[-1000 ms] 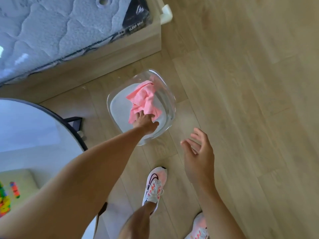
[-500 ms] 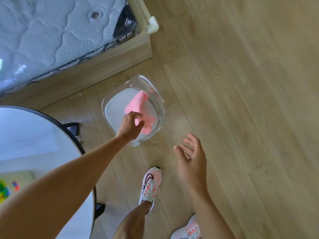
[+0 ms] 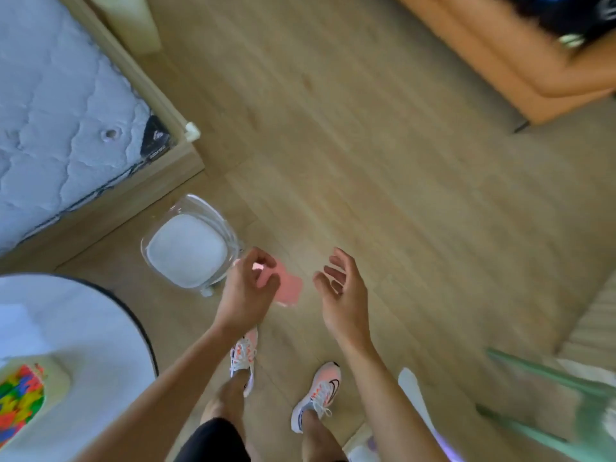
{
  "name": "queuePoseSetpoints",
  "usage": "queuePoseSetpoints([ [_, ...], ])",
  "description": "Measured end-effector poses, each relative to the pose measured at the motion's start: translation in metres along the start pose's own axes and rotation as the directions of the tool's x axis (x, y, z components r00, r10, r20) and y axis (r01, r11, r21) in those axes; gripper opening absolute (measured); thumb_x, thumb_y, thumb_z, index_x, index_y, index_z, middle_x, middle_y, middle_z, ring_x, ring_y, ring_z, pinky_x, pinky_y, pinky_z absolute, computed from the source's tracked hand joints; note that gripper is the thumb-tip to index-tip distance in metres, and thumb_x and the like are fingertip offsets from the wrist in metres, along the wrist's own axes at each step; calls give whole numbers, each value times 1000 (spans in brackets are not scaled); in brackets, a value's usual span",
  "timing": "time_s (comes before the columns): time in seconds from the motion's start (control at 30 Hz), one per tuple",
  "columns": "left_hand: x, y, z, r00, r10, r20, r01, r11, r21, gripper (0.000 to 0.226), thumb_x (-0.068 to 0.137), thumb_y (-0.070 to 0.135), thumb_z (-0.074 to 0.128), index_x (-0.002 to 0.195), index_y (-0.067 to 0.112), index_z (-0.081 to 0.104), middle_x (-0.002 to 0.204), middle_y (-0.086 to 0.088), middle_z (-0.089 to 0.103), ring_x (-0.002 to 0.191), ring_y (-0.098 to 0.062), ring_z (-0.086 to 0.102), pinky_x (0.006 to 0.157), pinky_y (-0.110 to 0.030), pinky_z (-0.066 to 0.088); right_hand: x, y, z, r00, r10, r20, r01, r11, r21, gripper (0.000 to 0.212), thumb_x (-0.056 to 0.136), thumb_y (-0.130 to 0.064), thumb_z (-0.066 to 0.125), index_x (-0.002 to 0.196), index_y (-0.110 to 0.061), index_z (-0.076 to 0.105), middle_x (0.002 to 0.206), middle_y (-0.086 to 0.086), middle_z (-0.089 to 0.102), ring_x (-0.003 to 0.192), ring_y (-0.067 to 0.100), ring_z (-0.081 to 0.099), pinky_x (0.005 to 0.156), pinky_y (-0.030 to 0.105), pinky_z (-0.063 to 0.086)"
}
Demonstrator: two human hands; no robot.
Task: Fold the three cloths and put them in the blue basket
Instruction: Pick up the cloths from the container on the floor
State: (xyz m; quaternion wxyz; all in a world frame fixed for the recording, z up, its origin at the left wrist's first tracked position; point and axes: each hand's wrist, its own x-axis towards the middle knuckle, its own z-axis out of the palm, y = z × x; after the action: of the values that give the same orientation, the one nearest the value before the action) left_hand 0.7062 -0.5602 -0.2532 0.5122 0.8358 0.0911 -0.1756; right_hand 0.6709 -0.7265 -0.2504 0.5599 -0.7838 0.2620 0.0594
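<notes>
The left hand (image 3: 246, 288), just below the frame's centre, has its thumb and fingers pinched on a pink cloth (image 3: 289, 288). The cloth hangs from that pinch and shows to the right of the hand as a small, flat, soft-edged patch, blurred by motion, so its folds cannot be made out. The right hand (image 3: 343, 291) is just right of the cloth, apart from it, palm turned toward it, with fingers spread and curled and nothing between them.

Just left of the left hand stands a clear plastic seat (image 3: 190, 248) with a white cushion; nothing lies on the cushion. The cloth is beside it, above the wooden floor (image 3: 366, 161), not over the seat.

Below the hands are two white and pink shoes (image 3: 316, 395). A round white table (image 3: 83, 345) fills the lower left, with a tray of coloured blocks (image 3: 23, 401) at its edge. A mattress (image 3: 50, 111) occupies the upper left, and an orange sofa (image 3: 500, 55) the upper right.
</notes>
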Motion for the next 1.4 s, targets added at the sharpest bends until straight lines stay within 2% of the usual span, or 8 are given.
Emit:
queuePoseSetpoints([
  [0.13,-74,83,56,986,131,101,-130,991,-21,35,83,-1,59,85,33,54,88,13,64,73,-7,62,58,-21,48,-50,-1,-92,983,55,-175,-32,991,129,51,92,-17,67,139,-22,50,133,-7,60,112,5,62,97,34,54],
  [0.43,-170,214,182,863,398,310,-393,916,-81,32,85,-3,55,86,29,56,86,13,63,66,-7,57,52,-16,41,-127,26,-283,835,169,-523,76,906,416,47,91,-6,66,135,-20,54,129,-3,61,111,17,65,90,26,52],
  [0.8,-218,318,336,512,576,638,-585,777,-233,32,83,-10,53,95,19,61,95,10,67,85,-14,65,71,-23,51,-166,70,-426,567,368,-737,103,856,506,48,91,-9,64,136,-22,53,124,-4,63,105,9,65,71,3,47],
  [0.97,-216,341,414,300,553,778,-610,738,-289,28,84,-8,57,93,18,64,95,5,71,87,-16,67,72,-29,51,-160,98,-479,410,469,-782,63,840,538,46,90,-8,64,134,-17,55,123,-6,63,92,-19,59,71,2,44],
  [1.07,-210,358,456,180,497,849,-607,735,-302,27,84,-5,58,91,19,65,96,6,73,85,-15,68,71,-25,48,-155,110,-511,311,537,-785,27,820,572,46,90,-8,64,134,-13,56,120,-8,64,92,-8,61,69,-2,42],
  [1.17,-204,378,495,87,459,884,-617,721,-314,28,85,-5,59,87,22,66,91,9,72,79,-8,66,68,-20,45,-151,119,-534,233,591,-773,-5,795,606,44,90,-11,64,134,-14,57,105,-20,63,93,-2,63,73,5,45],
  [1.3,-197,400,543,27,402,915,-624,722,-299,26,85,-2,60,84,22,68,90,10,72,78,-5,65,66,-16,46,-136,141,-560,171,633,-755,-60,772,633,41,90,-17,64,131,-16,59,126,-7,66,102,12,67,92,38,55],
  [1.4,-192,408,575,-16,379,925,-647,702,-298,26,84,-3,60,83,22,68,88,17,71,80,-2,65,66,-11,44,-120,163,-581,137,654,-744,-83,756,649,33,90,-17,64,123,-19,62,119,-2,69,97,16,70,89,41,57],
])
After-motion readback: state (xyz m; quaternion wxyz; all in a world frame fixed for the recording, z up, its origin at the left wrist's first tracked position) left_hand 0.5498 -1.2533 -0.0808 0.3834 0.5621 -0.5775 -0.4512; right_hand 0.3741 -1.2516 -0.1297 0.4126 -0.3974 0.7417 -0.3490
